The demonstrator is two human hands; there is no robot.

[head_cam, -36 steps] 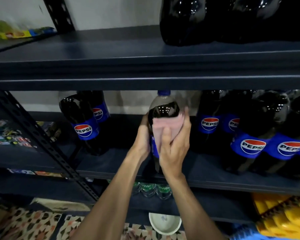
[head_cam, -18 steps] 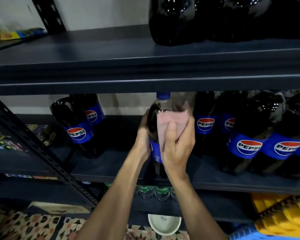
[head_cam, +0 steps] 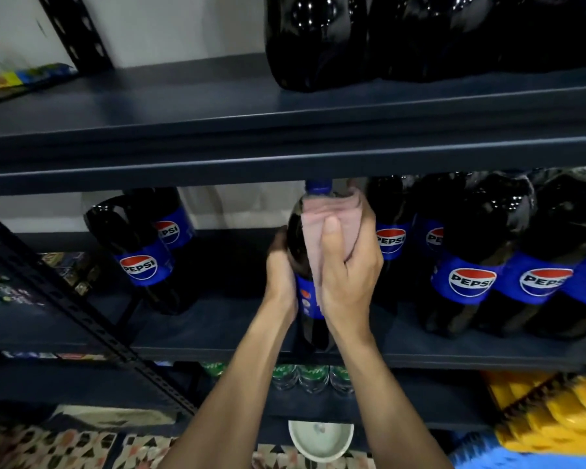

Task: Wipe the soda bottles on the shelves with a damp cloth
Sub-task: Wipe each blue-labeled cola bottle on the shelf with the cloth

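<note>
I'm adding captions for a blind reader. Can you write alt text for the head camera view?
A person's right hand wraps a pink cloth around the upper part of a Pepsi bottle while the left hand grips its side. The bottle is at the front of a dark metal shelf, with more Pepsi bottles on both sides.

The right hand (head_cam: 349, 272) has slid the pink cloth (head_cam: 325, 214) up the held bottle (head_cam: 296, 238). A second ago the cloth lay below the dark, shiny shoulder, which showed above it. Now its top edge sits just under the blue cap (head_cam: 318, 186), covering the shoulder and neck, and the thumb has risen with it.
</note>
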